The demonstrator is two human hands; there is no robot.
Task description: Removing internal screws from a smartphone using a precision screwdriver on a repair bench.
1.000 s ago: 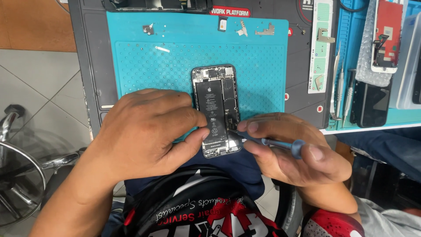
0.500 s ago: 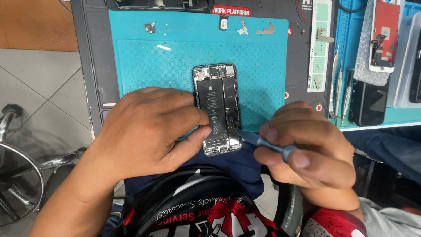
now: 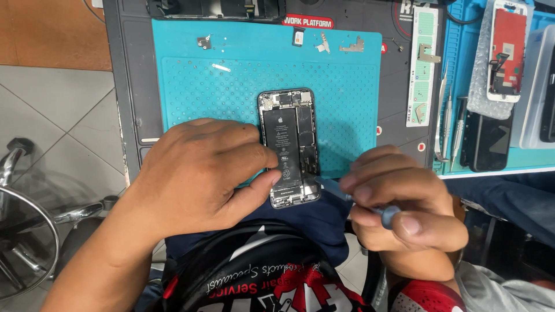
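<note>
An opened smartphone (image 3: 291, 138) lies face down on a teal work mat (image 3: 231, 92), its black battery and circuit boards exposed. My left hand (image 3: 199, 173) rests on the mat's near edge, thumb and fingertips pressing the phone's left side and lower end. My right hand (image 3: 404, 202) grips a blue-handled screwdriver (image 3: 352, 199), whose tip points at the phone's lower right corner.
Small metal brackets and screws (image 3: 324, 41) lie along the mat's top. To the right are tweezers (image 3: 444, 115), a dark phone (image 3: 485, 141), a red-backed screen part (image 3: 507, 52) and a pale strip (image 3: 425, 63). A chair frame (image 3: 29, 219) stands left on the tiled floor.
My right hand has shifted slightly right and turned with the screwdriver. My left hand keeps hold of the phone.
</note>
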